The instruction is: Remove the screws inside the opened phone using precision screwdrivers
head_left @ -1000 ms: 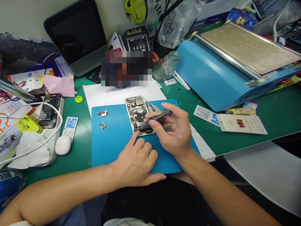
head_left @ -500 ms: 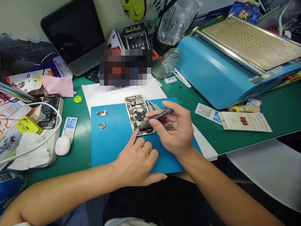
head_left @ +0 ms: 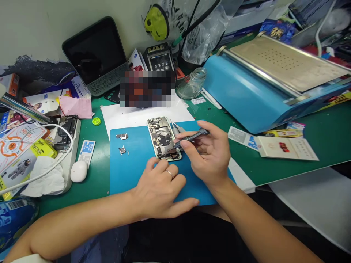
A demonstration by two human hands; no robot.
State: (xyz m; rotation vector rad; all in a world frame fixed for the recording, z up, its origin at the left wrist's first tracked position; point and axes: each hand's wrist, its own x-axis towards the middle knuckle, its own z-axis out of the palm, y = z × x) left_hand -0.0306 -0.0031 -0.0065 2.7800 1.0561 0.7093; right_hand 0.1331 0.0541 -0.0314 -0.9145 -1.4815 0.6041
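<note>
Grn tbl (head_left: pixel 98 175) | wht ppr (head_left: pixel 113 116), glass jar (head_left: pixel 192 86) | blu mat (head_left: pixel 123 175): opened ph (head_left: pixel 162 136), sm pts (head_left: pixel 122 136)

A pixelated patch (head_left: pixel 147 89) blurs the far end of the white paper sheet (head_left: pixel 111 114). Whether the slim dark-grey screwdriver (head_left: pixel 196 136) touches the opened pale-framed phone (head_left: pixel 163 136) is too small to tell. The blue, metal-topped machine (head_left: pixel 241 96) is cut off at right.

Slim silver ring (head_left: pixel 170 174) on the left hand (head_left: pixel 160 188), whitish sleeve hem (head_left: pixel 30 258), black lower clothing (head_left: pixel 186 241).
</note>
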